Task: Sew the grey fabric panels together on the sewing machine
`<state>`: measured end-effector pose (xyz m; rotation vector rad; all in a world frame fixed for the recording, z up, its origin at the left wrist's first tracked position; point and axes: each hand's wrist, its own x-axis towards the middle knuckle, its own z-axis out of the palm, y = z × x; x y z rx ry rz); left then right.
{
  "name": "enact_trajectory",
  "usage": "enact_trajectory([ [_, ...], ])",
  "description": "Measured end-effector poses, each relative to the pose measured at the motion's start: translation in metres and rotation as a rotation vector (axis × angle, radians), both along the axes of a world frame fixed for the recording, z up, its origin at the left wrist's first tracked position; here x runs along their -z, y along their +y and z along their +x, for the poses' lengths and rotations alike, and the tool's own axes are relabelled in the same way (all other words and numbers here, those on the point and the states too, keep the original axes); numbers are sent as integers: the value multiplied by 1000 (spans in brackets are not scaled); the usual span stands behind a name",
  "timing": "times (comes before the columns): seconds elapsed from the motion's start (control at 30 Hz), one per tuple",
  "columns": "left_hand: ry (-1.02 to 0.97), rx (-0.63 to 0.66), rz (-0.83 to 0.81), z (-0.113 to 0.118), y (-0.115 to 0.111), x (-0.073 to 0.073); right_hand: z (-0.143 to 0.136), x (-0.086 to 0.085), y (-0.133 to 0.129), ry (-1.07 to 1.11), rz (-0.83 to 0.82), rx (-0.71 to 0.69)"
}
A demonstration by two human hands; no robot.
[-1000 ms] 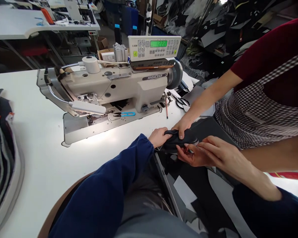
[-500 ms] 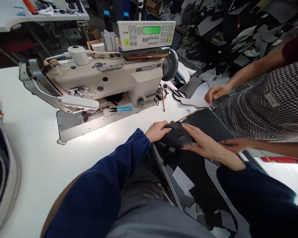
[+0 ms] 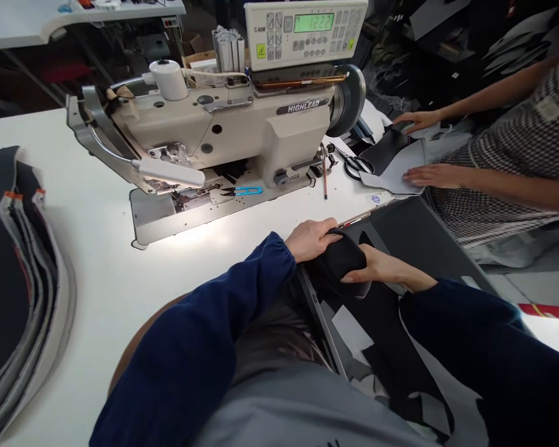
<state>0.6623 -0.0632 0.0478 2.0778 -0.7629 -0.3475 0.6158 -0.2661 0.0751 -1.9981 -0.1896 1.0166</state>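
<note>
Both hands of the seated worker held a curved, smooth black piece of soft-looking material (image 3: 343,256), just off the white tabletop's (image 3: 205,245) edge. I saw the left hand (image 3: 311,241) pinch its ten o'clock side; the right hand (image 3: 377,266) gripped its three o'clock side, thumb across the face, other fingers partly hidden. From the piece: beige metal sewing machine (image 3: 242,133) at eleven, blue-handled thread snips (image 3: 249,190) at ten, black-handled metal scissors (image 3: 359,166) near twelve. Between one and two, a co-worker's hands rested on flat grey-white sheet material (image 3: 391,179).

Blue snips (image 3: 243,190) and black scissors (image 3: 351,162)
</note>
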Motion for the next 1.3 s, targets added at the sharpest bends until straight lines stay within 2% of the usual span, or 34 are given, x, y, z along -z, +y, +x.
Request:
enact_trajectory([
  [0.17,-59,3,75,-3,1,-4,-18,4,13,116,85,219],
  [0.37,-70,24,71,-8,-6,-3,-32,2,22,131,39,370],
  [0.47,-48,91,-16,-3,-5,-1,-35,-1,16,92,2,381],
  [0.57,88,231,-95,4,4,-1,-36,-5,7,12,-64,347],
  [0.63,178,294,-100,4,10,0,-37,-9,3,-71,-123,351],
  [0.7,207,295,-86,-1,14,0,-36,-12,2,-179,-186,355],
  [0.83,139,152,22,-17,11,0,-31,-10,3,-449,-310,312],
  [0.93,-14,6,181,-26,4,2,-31,-6,5,-683,-445,245],
  [1.0,-122,-106,202,-30,2,6,-37,-6,9,-868,-549,195],
  [1.1,-202,-306,72,-33,4,20,-54,-10,19,-1118,-630,27],
  [1.17,-190,-427,-69,-35,8,32,-65,-13,22,-1148,-606,-137],
  [1.23,-161,-494,-214,-37,13,41,-68,-14,17,-1037,-525,-257],
  [1.3,-136,-511,-331,-39,18,47,-63,-12,4,-814,-437,-326],
])
